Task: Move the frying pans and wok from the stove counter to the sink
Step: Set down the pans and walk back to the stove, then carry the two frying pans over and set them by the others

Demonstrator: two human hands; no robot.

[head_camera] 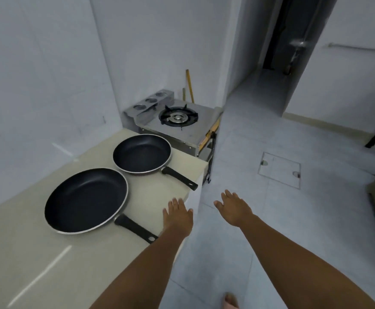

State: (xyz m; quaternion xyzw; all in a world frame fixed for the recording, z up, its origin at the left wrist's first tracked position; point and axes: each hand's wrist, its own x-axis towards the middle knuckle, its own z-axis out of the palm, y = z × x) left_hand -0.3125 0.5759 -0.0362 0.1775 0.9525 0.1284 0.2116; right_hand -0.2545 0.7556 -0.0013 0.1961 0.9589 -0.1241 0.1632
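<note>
Two black non-stick frying pans lie on the beige counter (37, 253). The larger pan (86, 199) is nearer, its black handle pointing right toward the counter's edge. The smaller pan (142, 153) sits behind it, its handle reaching over the edge. My left hand (177, 214) hovers open above the counter's right edge, just right of the larger pan's handle and apart from it. My right hand (233, 208) is open over the floor, holding nothing. No wok and no sink are in view.
A steel single-burner gas stove (178, 118) stands past the counter's far end, with wooden sticks leaning in the corner behind it. Grey tiled floor with a square hatch (280, 170) lies to the right. A dark doorway is at the far right. My bare foot (230, 301) shows below.
</note>
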